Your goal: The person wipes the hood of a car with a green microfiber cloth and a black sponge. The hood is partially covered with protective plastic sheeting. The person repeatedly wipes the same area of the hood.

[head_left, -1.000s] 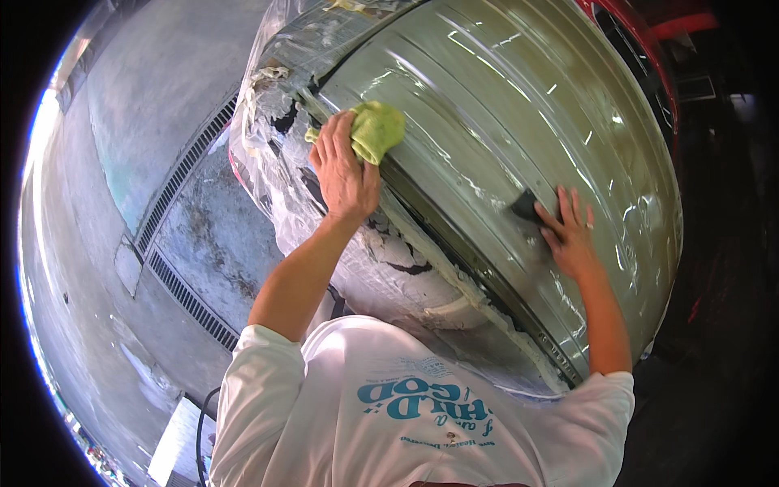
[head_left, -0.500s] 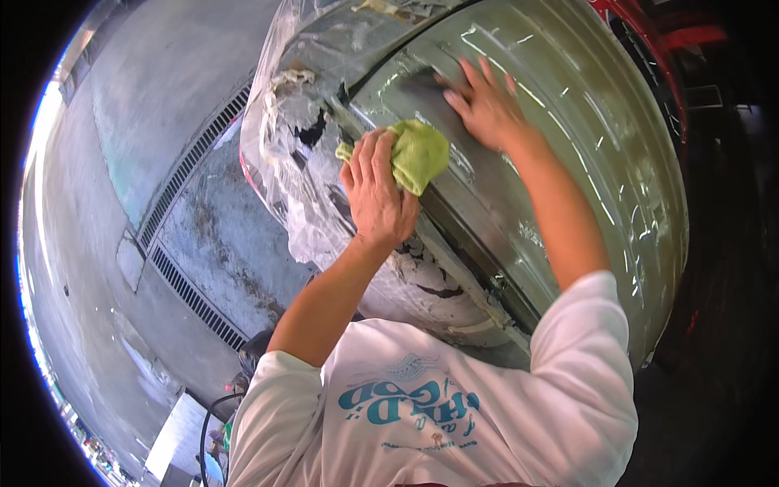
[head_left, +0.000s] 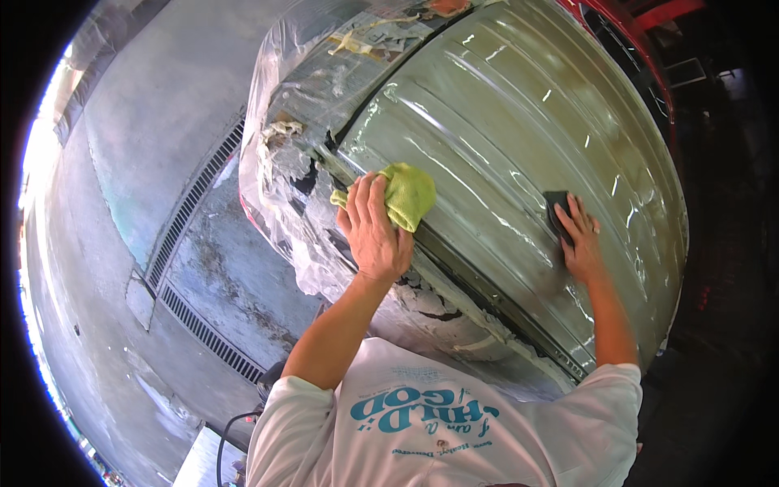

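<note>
A ribbed, olive-grey vehicle roof panel [head_left: 479,187] lies in front of me, glossy and wet-looking. My left hand [head_left: 375,231] grips a bunched yellow-green cloth [head_left: 410,196] at the panel's near left edge. Over to the right, my right hand [head_left: 582,243] presses a black sanding pad [head_left: 557,213] flat on the panel, fingers laid over it. The pad's underside is hidden against the surface.
Crumpled clear plastic sheeting [head_left: 280,191] and torn masking paper [head_left: 377,36] cover the vehicle's left side. A dark gap [head_left: 479,296] runs along the panel's near edge. Grated drains [head_left: 203,333] cross the concrete floor [head_left: 122,219]. Something red [head_left: 600,24] stands beyond the panel.
My right hand has swept from the panel's far left toward me and to the right, and the black pad now shows clearly. My left hand, still holding the cloth, sits slightly lower in view.
</note>
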The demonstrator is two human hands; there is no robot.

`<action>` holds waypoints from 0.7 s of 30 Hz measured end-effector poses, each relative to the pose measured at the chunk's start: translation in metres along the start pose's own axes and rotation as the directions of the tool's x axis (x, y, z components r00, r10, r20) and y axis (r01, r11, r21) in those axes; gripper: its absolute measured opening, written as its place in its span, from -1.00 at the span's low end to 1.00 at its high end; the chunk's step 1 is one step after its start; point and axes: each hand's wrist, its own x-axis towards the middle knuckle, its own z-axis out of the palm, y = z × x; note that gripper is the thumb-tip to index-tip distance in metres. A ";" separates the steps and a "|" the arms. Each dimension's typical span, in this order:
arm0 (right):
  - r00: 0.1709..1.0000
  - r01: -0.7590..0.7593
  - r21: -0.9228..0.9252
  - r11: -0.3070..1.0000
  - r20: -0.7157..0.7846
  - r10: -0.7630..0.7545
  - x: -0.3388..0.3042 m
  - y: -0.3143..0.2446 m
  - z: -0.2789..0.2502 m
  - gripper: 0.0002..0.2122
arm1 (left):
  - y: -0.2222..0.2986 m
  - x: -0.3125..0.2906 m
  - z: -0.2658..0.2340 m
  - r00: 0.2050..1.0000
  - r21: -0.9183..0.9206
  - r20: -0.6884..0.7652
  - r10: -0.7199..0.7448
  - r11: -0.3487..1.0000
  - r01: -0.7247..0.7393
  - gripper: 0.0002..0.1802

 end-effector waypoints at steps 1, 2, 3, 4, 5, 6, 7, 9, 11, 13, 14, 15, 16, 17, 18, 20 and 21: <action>0.998 0.065 -0.046 0.997 0.013 -0.065 0.023 -0.005 -0.006 -0.42 | -0.001 0.001 0.000 1.000 0.010 0.002 0.002 1.000 -0.002 -0.09; 0.991 0.132 -0.089 0.987 0.032 -0.130 0.048 -0.011 -0.009 -0.41 | 0.000 0.001 0.000 1.000 0.016 0.006 -0.003 1.000 0.003 -0.10; 0.979 0.199 -0.064 0.978 0.055 -0.196 0.079 -0.020 -0.010 -0.41 | -0.001 0.000 -0.002 1.000 0.014 0.007 -0.003 1.000 0.003 -0.10; 0.961 0.270 -0.038 0.962 0.074 -0.267 0.116 -0.031 -0.009 -0.41 | -0.001 0.000 -0.003 1.000 0.015 0.004 -0.005 1.000 0.005 -0.11; 0.950 0.305 0.013 0.952 0.059 -0.305 0.152 -0.046 -0.005 -0.42 | -0.001 -0.001 -0.005 1.000 0.018 0.004 -0.008 1.000 0.008 -0.11; 0.938 0.341 0.062 0.938 0.040 -0.344 0.189 -0.064 -0.001 -0.43 | 0.000 -0.001 -0.006 1.000 0.029 0.004 -0.013 1.000 0.013 -0.12; 0.932 0.358 0.026 0.933 0.043 -0.359 0.225 -0.079 0.000 -0.43 | -0.001 0.001 -0.003 1.000 0.025 0.002 -0.008 1.000 0.008 -0.13; 0.939 0.342 -0.018 0.940 0.047 -0.341 0.292 -0.111 -0.001 -0.41 | 0.000 0.002 0.001 1.000 0.017 0.003 0.006 1.000 -0.006 -0.14; 0.964 0.266 -0.019 0.964 0.027 -0.266 0.327 -0.143 0.005 -0.39 | 0.002 0.001 0.000 1.000 0.019 -0.012 0.020 1.000 -0.019 -0.16; 0.986 0.162 -0.006 0.987 -0.034 -0.162 0.337 -0.156 0.013 -0.37 | 0.004 0.005 0.001 0.999 0.012 -0.022 0.045 0.999 -0.045 -0.16; 0.989 0.142 0.001 0.990 -0.039 -0.142 0.325 -0.155 0.014 -0.37 | 0.003 0.005 0.000 0.998 0.002 -0.031 0.049 0.999 -0.049 -0.16; 0.990 0.132 0.003 0.991 -0.048 -0.132 0.306 -0.155 0.015 -0.37 | 0.002 0.006 -0.001 0.999 0.019 -0.024 0.030 0.999 -0.030 -0.16; 0.992 0.112 0.004 0.994 -0.059 -0.111 0.282 -0.150 0.012 -0.37 | 0.002 0.007 -0.001 1.000 0.028 -0.013 0.019 0.999 -0.019 -0.16; 0.996 0.043 -0.012 0.999 -0.074 -0.043 0.252 -0.136 0.012 -0.38 | 0.000 0.005 -0.001 1.000 0.038 0.005 0.002 0.999 -0.002 -0.16; 0.996 -0.024 -0.030 0.999 -0.091 0.022 0.219 -0.116 0.012 -0.38 | -0.003 0.003 0.000 1.000 0.023 0.012 0.004 1.000 -0.004 -0.16; 0.966 -0.253 -0.063 0.966 -0.070 0.248 0.153 -0.081 0.006 -0.42 | 0.000 0.001 -0.002 0.999 0.028 0.035 -0.010 1.000 0.009 -0.15; 0.930 -0.362 -0.087 0.928 -0.095 0.354 0.125 -0.055 0.007 -0.43 | 0.001 0.002 -0.001 0.999 0.026 0.044 -0.012 1.000 0.011 -0.14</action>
